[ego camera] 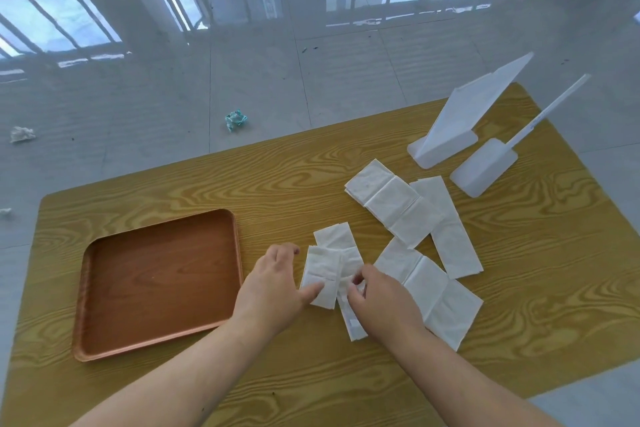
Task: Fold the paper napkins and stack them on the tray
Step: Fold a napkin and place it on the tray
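A brown wooden tray (104, 347) lies on the left of the yellow wood-grain table (346, 385), with nothing on it. Just right of the tray a white paper napkin (323, 265) lies partly folded over itself. My left hand (273, 288) presses its left flap down with the thumb. My right hand (381, 298) pinches the napkin's crumpled middle between fingers and thumb. Three more unfolded napkin strips lie to the right: one (436, 295) beside my right hand, one (391, 199) farther back, and one (450, 236) under it.
Two white plastic stands (446, 135) (485, 168) sit at the table's back right, one with a slanted panel, one with a thin rod. Crumpled paper scraps (235, 118) (21, 134) lie on the tiled floor beyond the table's far edge.
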`<state>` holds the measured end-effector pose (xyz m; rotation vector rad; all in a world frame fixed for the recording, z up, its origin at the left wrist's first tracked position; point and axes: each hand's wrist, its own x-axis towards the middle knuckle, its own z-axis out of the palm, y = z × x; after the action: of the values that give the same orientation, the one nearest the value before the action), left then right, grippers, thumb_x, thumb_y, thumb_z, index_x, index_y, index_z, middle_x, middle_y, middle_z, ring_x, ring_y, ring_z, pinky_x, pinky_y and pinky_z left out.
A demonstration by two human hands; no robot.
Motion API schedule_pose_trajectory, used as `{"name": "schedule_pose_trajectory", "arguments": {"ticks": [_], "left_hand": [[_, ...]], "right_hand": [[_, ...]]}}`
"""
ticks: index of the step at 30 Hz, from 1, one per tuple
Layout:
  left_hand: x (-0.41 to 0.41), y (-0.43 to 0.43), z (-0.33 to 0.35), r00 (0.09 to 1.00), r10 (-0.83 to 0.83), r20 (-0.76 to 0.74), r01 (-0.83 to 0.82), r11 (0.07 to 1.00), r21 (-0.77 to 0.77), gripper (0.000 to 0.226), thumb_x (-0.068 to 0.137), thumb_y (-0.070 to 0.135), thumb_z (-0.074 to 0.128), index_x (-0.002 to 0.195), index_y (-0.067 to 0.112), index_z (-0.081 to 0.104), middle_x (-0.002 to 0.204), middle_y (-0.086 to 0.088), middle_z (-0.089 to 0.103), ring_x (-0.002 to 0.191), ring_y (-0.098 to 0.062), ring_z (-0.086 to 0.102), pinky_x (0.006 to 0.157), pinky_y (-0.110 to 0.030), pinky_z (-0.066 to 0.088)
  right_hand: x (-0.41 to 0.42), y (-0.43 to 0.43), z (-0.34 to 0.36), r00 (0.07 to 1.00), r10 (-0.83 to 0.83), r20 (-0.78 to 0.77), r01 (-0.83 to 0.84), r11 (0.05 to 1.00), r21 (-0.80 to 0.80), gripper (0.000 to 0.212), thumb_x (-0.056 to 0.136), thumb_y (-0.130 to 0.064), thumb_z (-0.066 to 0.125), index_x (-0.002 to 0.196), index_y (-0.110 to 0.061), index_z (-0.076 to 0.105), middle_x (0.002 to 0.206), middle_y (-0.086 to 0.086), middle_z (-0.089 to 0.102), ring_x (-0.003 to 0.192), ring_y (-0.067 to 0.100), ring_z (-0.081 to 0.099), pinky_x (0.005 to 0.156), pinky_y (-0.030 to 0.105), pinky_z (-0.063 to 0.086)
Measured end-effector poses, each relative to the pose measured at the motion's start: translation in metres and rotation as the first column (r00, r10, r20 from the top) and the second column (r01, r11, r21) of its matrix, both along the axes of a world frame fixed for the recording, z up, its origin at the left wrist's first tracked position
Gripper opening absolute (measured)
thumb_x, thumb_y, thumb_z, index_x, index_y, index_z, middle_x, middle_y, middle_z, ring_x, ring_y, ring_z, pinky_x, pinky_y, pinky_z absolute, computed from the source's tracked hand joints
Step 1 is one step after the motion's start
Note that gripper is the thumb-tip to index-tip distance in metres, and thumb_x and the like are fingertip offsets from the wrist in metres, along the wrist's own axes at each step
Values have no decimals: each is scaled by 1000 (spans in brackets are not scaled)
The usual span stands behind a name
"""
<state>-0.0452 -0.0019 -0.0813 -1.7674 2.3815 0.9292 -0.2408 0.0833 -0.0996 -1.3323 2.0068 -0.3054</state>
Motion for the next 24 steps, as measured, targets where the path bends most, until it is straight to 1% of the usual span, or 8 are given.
{"name": "schedule_pose_trajectory", "arguments": {"ticks": [2, 6, 8, 13, 16, 18, 20, 24], "left_hand": [[-4, -6, -2, 999, -33, 34, 33, 999, -1, 87, 84, 70, 68, 153, 27, 38, 151, 5, 47, 135, -16, 48, 103, -34, 50], [-19, -28, -4, 967, -190, 168, 203, 977, -62, 95, 86, 66, 70, 160, 26, 26, 153, 2, 40, 139, -21, 43, 106, -37, 49], [-28, -42, -5, 918, -299, 261, 324, 944, -58, 95, 86, 65, 71, 161, 26, 26, 151, 0, 39, 136, -22, 43, 107, -38, 49], [-43, -64, -10, 839, -424, 341, 454, 891, -8, 67, 79, 65, 77, 129, 26, 55, 127, 3, 50, 116, -19, 50, 94, -36, 54], [-44, -70, -12, 865, -442, 238, 436, 897, 79, 25, 86, 47, 76, 97, 30, 61, 108, 8, 58, 99, -16, 56, 77, -31, 52], [-41, -69, -11, 907, -395, 145, 378, 916, 134, 17, 87, 33, 71, 80, 33, 55, 92, 11, 63, 82, -14, 59, 62, -27, 45], [-31, -68, -7, 951, -307, 24, 298, 937, 184, 17, 85, 29, 70, 78, 34, 54, 82, 12, 65, 74, -9, 59, 57, -25, 41], [-5, -66, 9, 963, -37, -266, 130, 931, 341, 22, 83, 27, 77, 96, 36, 63, 88, 10, 70, 78, -11, 68, 64, -29, 54]], "right_hand": [[0, 4, -3, 996, 87, 2, -87, 996, 9, 15, 102, -41, 50, 108, -33, 61, 88, -12, 69, 72, 6, 63, 60, 28, 56], [-4, 4, -6, 985, 170, -23, -171, 983, -62, 22, 102, -44, 48, 116, -36, 63, 98, -14, 72, 73, 4, 62, 54, 16, 42], [-5, 3, -5, 981, 187, -39, -190, 979, -75, 26, 101, -43, 46, 119, -36, 62, 102, -13, 73, 76, 5, 62, 55, 16, 40], [-7, 6, -5, 979, 193, -65, -197, 979, -60, 28, 100, -40, 45, 123, -34, 59, 104, -12, 72, 79, 8, 62, 59, 22, 43], [-7, 8, -1, 989, 129, -66, -135, 987, -91, 28, 100, -39, 47, 125, -34, 59, 100, -14, 70, 77, 5, 60, 62, 22, 45], [-4, 8, 4, 998, 44, -47, -49, 992, -114, 30, 98, -38, 50, 125, -33, 59, 88, -18, 63, 72, 4, 59, 62, 20, 46], [1, 5, 9, 998, -62, -11, 60, 987, -146, 33, 95, -37, 55, 127, -34, 57, 84, -20, 56, 73, 2, 59, 60, 17, 43], [17, -9, 18, 946, -263, 187, 287, 951, -114, 48, 87, -42, 64, 131, -40, 46, 107, -19, 54, 92, 5, 58, 71, 19, 48]]}}
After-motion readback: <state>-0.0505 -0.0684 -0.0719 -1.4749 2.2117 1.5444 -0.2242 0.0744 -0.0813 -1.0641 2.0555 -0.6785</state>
